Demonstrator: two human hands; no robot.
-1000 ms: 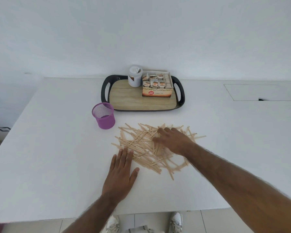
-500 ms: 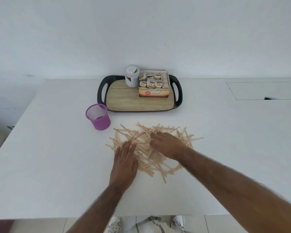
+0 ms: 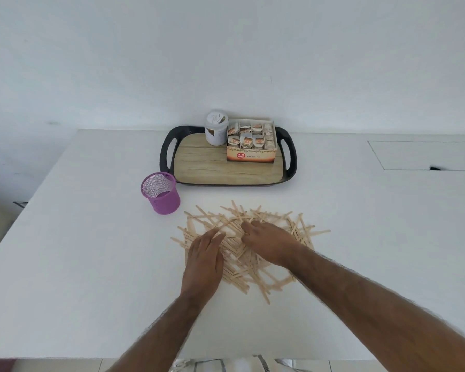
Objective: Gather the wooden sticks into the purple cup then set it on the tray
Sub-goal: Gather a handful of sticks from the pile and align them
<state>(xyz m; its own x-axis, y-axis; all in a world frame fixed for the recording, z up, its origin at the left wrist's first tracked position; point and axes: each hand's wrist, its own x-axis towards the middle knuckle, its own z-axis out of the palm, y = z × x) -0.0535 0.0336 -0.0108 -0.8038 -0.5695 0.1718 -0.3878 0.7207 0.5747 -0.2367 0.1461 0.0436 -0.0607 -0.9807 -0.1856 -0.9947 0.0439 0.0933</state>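
Observation:
A loose pile of wooden sticks [image 3: 287, 224] lies spread on the white table. My left hand [image 3: 203, 260] rests flat on the pile's left part, fingers straight. My right hand [image 3: 269, 241] lies over the middle of the pile with its fingertips curled down among the sticks; I cannot see whether it holds any. The purple mesh cup [image 3: 161, 193] stands upright and holds no sticks, to the left behind the pile. The tray [image 3: 169, 146] with black handles and a wood-look floor sits at the back.
On the tray's back part stand a white jar [image 3: 215, 127] and an open box of tea sachets [image 3: 251, 142]. A rectangular hatch [image 3: 424, 155] is set into the table at the right. The table's near edge runs just below my forearms.
My left hand has slid forward from the bare table onto the left part of the pile. My right hand has stayed on the sticks, shifting slightly toward the left hand.

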